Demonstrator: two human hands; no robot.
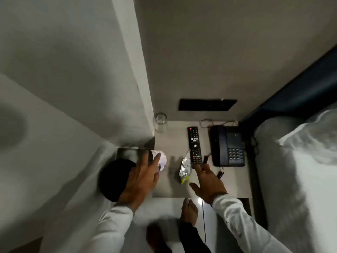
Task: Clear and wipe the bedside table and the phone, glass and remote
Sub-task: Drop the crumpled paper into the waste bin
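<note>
Left hand (144,177) clamps crumpled paper (161,159) at table (169,190) left edge; right hand (207,181), fingers apart, touches remote (194,144) beside foil wrapper (185,167).

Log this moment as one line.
left hand: on crumpled paper | right hand: open, at remote | foil wrapper: on table | glass, phone: untouched

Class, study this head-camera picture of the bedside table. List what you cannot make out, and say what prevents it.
1. Left hand: covers part of the crumpled paper; its grip is unclear.
2. Right hand: fingertips meet the remote; contact is blurred.
3. Phone: keypad labels are too small and dark.
4. Glass: contents are unreadable; transparent and blurred.
5. Foil wrapper: print is too small.
</note>
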